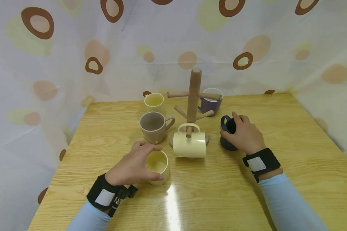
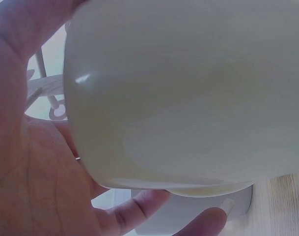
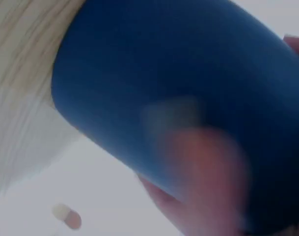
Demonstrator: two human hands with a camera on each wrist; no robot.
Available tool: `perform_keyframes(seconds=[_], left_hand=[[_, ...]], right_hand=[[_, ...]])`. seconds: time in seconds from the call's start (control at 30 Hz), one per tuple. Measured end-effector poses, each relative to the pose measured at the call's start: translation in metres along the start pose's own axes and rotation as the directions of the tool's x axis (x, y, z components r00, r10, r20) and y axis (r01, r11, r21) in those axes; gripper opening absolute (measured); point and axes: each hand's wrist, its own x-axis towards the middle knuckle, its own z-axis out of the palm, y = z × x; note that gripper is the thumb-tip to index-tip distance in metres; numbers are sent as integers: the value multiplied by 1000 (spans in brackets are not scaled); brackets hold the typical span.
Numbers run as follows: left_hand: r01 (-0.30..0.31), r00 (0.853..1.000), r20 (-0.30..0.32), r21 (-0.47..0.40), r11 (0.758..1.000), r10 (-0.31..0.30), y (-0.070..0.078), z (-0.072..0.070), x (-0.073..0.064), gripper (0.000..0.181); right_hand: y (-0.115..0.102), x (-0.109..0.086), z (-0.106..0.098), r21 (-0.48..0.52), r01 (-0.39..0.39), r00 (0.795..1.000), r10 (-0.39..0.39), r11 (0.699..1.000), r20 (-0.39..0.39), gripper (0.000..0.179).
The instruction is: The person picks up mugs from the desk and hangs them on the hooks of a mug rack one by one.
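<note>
My left hand (image 1: 133, 165) curls its thumb and fingers round the rim of a pale yellow mug (image 1: 165, 168) standing on the table. That mug fills most of the left wrist view, its smooth wall (image 2: 188, 98) beside the palm. On the other side, my right hand (image 1: 246, 134) grips a dark blue mug (image 1: 227, 144) from above, its handle toward the back. The blue wall (image 3: 134, 73) dominates the right wrist view, with a blurred finger across it. Between the hands stands a wooden mug tree (image 1: 194, 93); a cream mug (image 1: 189, 146) hangs sideways by its handle on the front peg.
A grey mug (image 1: 153, 130) stands left of the tree, its handle pointing right. Behind it is another pale yellow mug (image 1: 155, 106). A purple mug (image 1: 210, 105) is behind the tree's right pegs. A patterned curtain (image 1: 162, 41) borders the wooden table (image 1: 208, 199).
</note>
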Motion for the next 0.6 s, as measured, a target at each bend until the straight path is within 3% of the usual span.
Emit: perform_keyframes(seconds=[0.13, 0.2, 0.33, 0.47, 0.6], left_hand=[[8, 1000, 1, 0, 1000, -8, 0, 0, 0, 82], [19, 1000, 1, 3, 1000, -19, 0, 1, 0, 82], [32, 999, 6, -4, 999, -32, -1, 2, -1, 82], [25, 1000, 13, -7, 1000, -25, 0, 1, -2, 81], [24, 1000, 14, -5, 1000, -24, 0, 0, -1, 82]], right_hand=[[8, 1, 2, 50, 16, 999, -13, 999, -51, 80], [10, 1, 4, 145, 10, 995, 4, 989, -97, 74], [9, 2, 10, 354, 26, 982, 43, 935, -185, 70], [6, 3, 12, 426, 132, 961, -10, 895, -275, 70], [1, 2, 13, 415, 293, 914, -125, 861, -387, 73]])
